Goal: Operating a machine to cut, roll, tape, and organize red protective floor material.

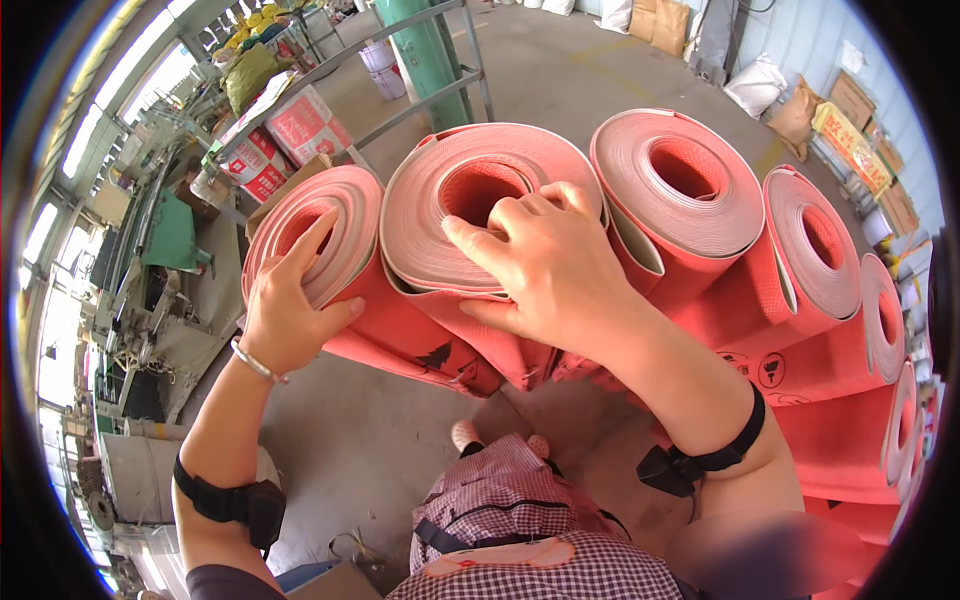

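Several red rolls of sheet material stand close together, their pale spiral ends facing up. My left hand [288, 305] lies over the leftmost roll [357, 215], index finger stretched across its end and thumb apart on its side. The other fingers of that hand are partly hidden. My right hand [545, 260] rests on the larger roll [415, 190] beside it. Its fingers are spread and bent over the end near the hollow core, with the thumb lower at the outer edge. A bracelet [258, 362] circles my left wrist.
More red rolls [685, 230] continue in a row to the right. Behind stand a metal rail frame [420, 110], a green cylinder [425, 60] and red-and-white boxes [300, 125]. Machinery [150, 310] lines the left side. Sacks [757, 85] and cartons [850, 100] sit along the right wall.
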Demonstrator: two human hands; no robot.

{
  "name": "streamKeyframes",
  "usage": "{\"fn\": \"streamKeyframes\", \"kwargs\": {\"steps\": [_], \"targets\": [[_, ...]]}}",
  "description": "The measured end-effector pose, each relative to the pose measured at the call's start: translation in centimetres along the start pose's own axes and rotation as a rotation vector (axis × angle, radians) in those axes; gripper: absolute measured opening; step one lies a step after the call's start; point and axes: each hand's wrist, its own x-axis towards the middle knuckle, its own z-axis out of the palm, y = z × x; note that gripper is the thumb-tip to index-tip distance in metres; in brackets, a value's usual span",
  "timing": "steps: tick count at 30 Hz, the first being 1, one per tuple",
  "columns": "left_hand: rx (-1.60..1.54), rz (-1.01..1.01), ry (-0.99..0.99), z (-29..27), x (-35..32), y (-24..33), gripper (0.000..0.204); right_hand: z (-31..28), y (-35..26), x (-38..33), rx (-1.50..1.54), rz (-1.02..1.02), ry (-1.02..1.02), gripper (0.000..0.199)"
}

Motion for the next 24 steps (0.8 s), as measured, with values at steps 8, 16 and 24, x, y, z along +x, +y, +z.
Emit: {"fn": "streamKeyframes", "kwargs": {"steps": [8,16,24], "targets": [[0.072,0.048,-0.08,-1.4,-1.1,1.7,0.078,-0.2,0.0,0.4,-0.041,-0.019,-0.025,0.059],[0.115,0.213,-0.071,-0.8,1.0,0.2,0.079,-1.2,0.4,0.5,-0.04,-0.009,-0.034,0.062],[0.363,0.225,0.336,0.4,-1.7,-2.3,0.076,-3.6,-5.6,3.5,0.026,-0.091,0.008,0.066]]}}
